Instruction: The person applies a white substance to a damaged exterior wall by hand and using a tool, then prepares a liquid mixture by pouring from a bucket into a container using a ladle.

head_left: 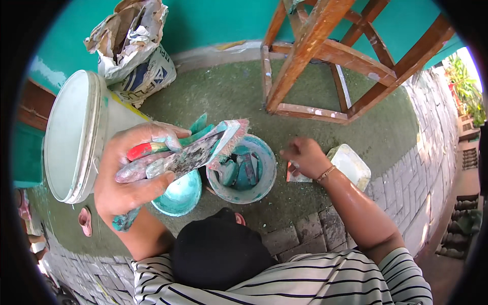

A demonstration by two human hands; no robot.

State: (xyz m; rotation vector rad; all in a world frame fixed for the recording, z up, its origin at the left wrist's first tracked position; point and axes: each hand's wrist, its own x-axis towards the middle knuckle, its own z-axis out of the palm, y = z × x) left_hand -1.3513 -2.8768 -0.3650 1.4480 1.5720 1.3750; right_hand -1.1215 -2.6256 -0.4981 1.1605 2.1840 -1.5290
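Observation:
My left hand (pixel 134 168), raised at the left, is closed round a bundle of paint-smeared scrapers (pixel 192 155). One has a red handle (pixel 147 149); the broad blade points right and ends in a pale, pinkish edge. A teal-stained tool end (pixel 126 219) sticks out below the hand. Behind the blade stands a round bucket (pixel 268 184) with teal-coated tools or blocks inside. My right hand (pixel 306 158) hangs to the right of the bucket, fingers loosely bent and apart. Close under it is a small orange-and-white flat piece (pixel 297 176); contact with it cannot be made out.
A teal-smeared bowl (pixel 179 195) sits left of the bucket. A large white pail (pixel 71 140) and a torn sack (pixel 147 76) stand at the left. A wooden stand (pixel 325 51) is at the far right by the wall; a white container (pixel 351 165) lies beside my right forearm. One pink shoe (pixel 85 221) shows.

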